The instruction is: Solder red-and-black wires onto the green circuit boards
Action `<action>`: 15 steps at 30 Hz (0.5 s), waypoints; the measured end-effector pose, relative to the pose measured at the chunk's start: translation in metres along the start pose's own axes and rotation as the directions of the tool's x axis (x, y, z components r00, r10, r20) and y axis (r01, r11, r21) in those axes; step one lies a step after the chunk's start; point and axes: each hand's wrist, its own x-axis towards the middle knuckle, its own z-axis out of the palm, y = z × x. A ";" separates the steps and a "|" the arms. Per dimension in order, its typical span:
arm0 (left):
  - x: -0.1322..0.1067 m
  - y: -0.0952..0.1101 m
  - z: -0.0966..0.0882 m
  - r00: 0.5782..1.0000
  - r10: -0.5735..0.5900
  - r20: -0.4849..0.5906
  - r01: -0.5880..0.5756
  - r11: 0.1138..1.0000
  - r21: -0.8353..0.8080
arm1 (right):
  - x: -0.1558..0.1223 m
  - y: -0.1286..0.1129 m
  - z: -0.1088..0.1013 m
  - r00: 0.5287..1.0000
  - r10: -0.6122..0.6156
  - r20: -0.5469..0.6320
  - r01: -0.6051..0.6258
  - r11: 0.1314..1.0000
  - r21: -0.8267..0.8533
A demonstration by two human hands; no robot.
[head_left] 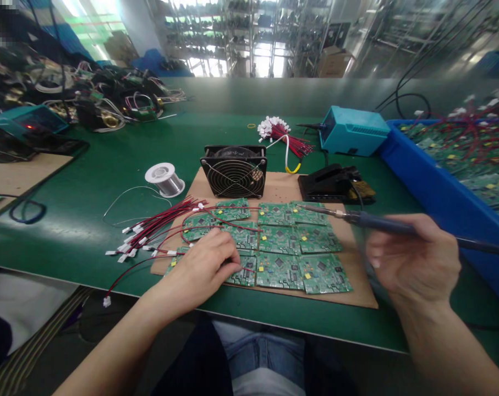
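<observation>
Now, a red wire [248,269] and a soldering iron [383,222] over circuit boards [279,238];
left hand [210,256] pinches the wire narrowly, its end just right of the fingertips; right hand [422,258] curls round the iron's handle, its tip over the far row.

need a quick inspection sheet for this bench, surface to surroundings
Surface: green tabletop with a cardboard sheet on it
Job's things: green circuit boards in rows on the cardboard sheet; red-and-black wires with white connectors, some reaching across boards
Clutter: solder spool, fan standing behind the boards, second wire bundle farther back
Left hand: over the front boards, pinching a red wire
Right hand: gripping a soldering iron, tip near the back-right board, contact unclear
Cables: iron's cord runs off to the right; black cables at upper right
Surroundings: blue bin of boards and wires at right, blurred racks beyond the tabletop
</observation>
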 end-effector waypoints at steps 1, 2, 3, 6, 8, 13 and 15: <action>0.000 0.000 0.000 1.000 0.005 0.008 -0.004 1.000 -0.016 | 0.000 0.000 0.000 1.000 -0.001 0.007 0.001 1.000 -0.004; 0.000 0.000 0.000 1.000 0.001 0.006 -0.001 1.000 -0.030 | 0.000 -0.001 0.001 1.000 -0.002 0.011 0.003 1.000 -0.006; 0.000 0.000 0.001 1.000 -0.014 -0.008 0.013 0.999 -0.043 | 0.000 -0.001 0.001 1.000 -0.001 0.015 0.001 1.000 -0.007; 0.000 0.000 0.007 0.990 -0.099 -0.101 0.091 0.993 -0.073 | 0.000 -0.001 0.001 1.000 0.013 0.011 -0.013 1.000 0.005; 0.001 0.000 0.010 0.982 -0.127 -0.142 0.116 0.989 -0.088 | 0.000 -0.001 0.000 1.000 0.020 0.005 -0.020 1.000 0.013; 0.004 0.000 0.013 0.986 -0.108 -0.130 0.103 0.994 -0.047 | 0.000 0.000 0.000 1.000 0.011 0.015 -0.012 1.000 0.027; 0.007 0.001 0.012 0.984 -0.126 -0.123 0.123 0.992 -0.032 | 0.000 -0.001 0.000 1.000 0.012 0.020 -0.013 1.000 0.024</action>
